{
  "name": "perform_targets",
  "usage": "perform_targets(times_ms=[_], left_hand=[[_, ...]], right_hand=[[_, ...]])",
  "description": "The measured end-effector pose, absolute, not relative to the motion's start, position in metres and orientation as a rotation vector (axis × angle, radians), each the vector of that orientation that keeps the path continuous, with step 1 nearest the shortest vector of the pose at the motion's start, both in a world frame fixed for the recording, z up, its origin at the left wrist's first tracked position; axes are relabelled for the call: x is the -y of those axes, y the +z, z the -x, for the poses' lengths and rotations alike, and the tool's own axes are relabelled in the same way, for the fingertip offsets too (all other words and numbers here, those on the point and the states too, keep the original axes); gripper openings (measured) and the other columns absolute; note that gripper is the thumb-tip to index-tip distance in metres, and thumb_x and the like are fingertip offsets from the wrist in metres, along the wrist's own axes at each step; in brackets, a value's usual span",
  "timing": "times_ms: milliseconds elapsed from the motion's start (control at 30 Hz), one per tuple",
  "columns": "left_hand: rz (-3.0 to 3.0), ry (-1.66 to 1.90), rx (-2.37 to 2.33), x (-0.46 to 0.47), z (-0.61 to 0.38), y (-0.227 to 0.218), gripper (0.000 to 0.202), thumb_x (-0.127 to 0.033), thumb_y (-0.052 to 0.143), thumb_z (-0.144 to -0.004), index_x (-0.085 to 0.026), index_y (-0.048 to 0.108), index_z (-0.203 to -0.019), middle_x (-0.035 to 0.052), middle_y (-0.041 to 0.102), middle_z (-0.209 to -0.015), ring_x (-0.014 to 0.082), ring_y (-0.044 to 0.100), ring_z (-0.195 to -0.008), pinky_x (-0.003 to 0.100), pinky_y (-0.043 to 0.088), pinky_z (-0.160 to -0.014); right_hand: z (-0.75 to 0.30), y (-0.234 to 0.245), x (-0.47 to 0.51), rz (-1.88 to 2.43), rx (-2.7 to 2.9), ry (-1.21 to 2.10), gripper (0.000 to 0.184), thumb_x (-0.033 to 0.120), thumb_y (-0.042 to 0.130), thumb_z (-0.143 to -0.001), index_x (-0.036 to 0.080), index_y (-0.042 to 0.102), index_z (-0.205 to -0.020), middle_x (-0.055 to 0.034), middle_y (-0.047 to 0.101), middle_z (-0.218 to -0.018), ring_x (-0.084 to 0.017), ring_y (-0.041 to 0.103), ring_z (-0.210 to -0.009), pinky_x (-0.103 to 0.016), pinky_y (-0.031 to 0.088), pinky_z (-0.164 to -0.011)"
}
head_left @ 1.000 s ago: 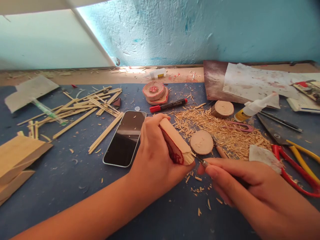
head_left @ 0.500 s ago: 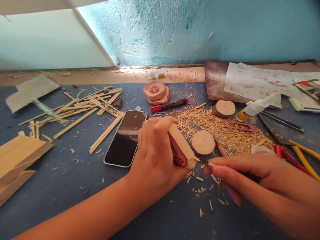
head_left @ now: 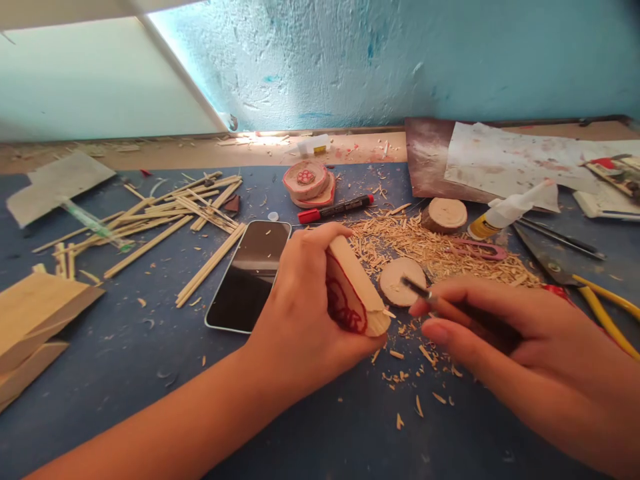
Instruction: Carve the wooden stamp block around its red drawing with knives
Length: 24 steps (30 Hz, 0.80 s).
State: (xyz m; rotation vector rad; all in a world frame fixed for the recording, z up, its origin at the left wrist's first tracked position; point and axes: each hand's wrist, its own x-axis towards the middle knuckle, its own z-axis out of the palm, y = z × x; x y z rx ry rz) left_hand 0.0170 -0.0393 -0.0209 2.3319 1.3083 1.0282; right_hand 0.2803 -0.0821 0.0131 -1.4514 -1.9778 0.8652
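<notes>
Wooden disc (head_left: 357,288) clenched on edge in left hand (head_left: 300,320); right hand (head_left: 530,360) pinches what looks like a carving knife (head_left: 434,300)

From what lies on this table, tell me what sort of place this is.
Probably a wood-carving workbench: the left hand holds a wood slice marked in red, the right hand a carving tool, with a pile of shavings and sticks on the blue table.

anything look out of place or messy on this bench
A phone lies screen-up among the woodwork, close to the left hand gripping a wood slice. Shavings are strewn over the blue mat near the right hand and its carving tool.
</notes>
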Motion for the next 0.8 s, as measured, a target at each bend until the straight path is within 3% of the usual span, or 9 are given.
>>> perform_targets(times_ms=[167, 300, 400, 533, 633, 733, 800], left_hand=[[-2.253, 1.007, -1.186, 0.052, -0.022, -0.016, 0.094, -0.035, 0.102, -0.081, -0.027, 0.046, -0.157, 0.0080, 0.067, -0.137, 0.0297, 0.073, -0.122, 0.045, 0.065, -0.107], [-2.217, 1.002, -1.140, 0.059, -0.023, -0.019, 0.093, -0.032, 0.097, -0.080, -0.028, 0.046, -0.158, 0.0070, 0.067, -0.135, 0.0292, 0.073, -0.122, 0.046, 0.065, -0.108], [-2.206, 1.013, -1.136, 0.060, -0.022, -0.021, 0.096, -0.030, 0.096, -0.078, -0.028, 0.047, -0.160, 0.0080, 0.067, -0.140, 0.0286, 0.074, -0.120, 0.045, 0.067, -0.106], [-2.167, 1.005, -1.161, 0.057, -0.023, -0.020, 0.100, -0.024, 0.099, -0.074, -0.029, 0.046, -0.159, 0.0078, 0.067, -0.140, 0.0248, 0.074, -0.112, 0.040, 0.068, -0.096], [-2.164, 1.022, -1.194, 0.057, -0.023, -0.019, 0.100, -0.024, 0.100, -0.074, -0.030, 0.047, -0.158, 0.0078, 0.067, -0.140, 0.0254, 0.074, -0.113, 0.041, 0.069, -0.096], [-2.189, 1.024, -1.212, 0.059, -0.024, -0.019, 0.097, -0.028, 0.101, -0.078, -0.029, 0.047, -0.158, 0.0078, 0.068, -0.137, 0.0253, 0.074, -0.111, 0.042, 0.069, -0.098], [-2.216, 1.023, -1.200, 0.060, -0.025, -0.020, 0.093, -0.030, 0.100, -0.082, -0.028, 0.047, -0.158, 0.0080, 0.068, -0.136, 0.0248, 0.074, -0.110, 0.042, 0.069, -0.099]], right_hand=[[-0.269, 0.011, 0.084, 1.378, 1.751, 1.130, 0.035, 0.062, 0.087, -0.105, 0.028, 0.087, -0.106, -0.0012, 0.077, -0.080, -0.017, 0.068, -0.062, -0.025, 0.053, -0.051], [-0.264, 0.014, 0.085, 1.353, 1.837, 1.055, 0.035, 0.044, 0.075, -0.112, 0.024, 0.081, -0.084, 0.0016, 0.057, -0.063, -0.012, 0.052, -0.055, -0.023, 0.044, -0.050], [-0.262, 0.017, 0.085, 1.376, 1.782, 1.129, 0.040, 0.042, 0.075, -0.111, 0.023, 0.073, -0.076, 0.0014, 0.054, -0.063, -0.012, 0.051, -0.056, -0.022, 0.044, -0.049], [-0.261, 0.022, 0.083, 1.417, 1.547, 1.297, 0.038, 0.047, 0.078, -0.109, 0.024, 0.072, -0.080, 0.0006, 0.059, -0.068, -0.013, 0.053, -0.057, -0.020, 0.048, -0.047], [-0.261, 0.025, 0.082, 1.445, 1.485, 1.363, 0.033, 0.053, 0.082, -0.105, 0.025, 0.080, -0.088, -0.0002, 0.064, -0.069, -0.014, 0.055, -0.057, -0.021, 0.049, -0.047], [-0.260, 0.023, 0.084, 1.405, 1.560, 1.386, 0.020, 0.048, 0.088, -0.100, 0.028, 0.087, -0.098, 0.0024, 0.064, -0.066, -0.014, 0.055, -0.054, -0.022, 0.048, -0.047], [-0.260, 0.020, 0.085, 1.361, 1.630, 1.312, 0.016, 0.042, 0.086, -0.102, 0.029, 0.085, -0.093, 0.0038, 0.061, -0.066, -0.012, 0.052, -0.054, -0.021, 0.044, -0.047]])
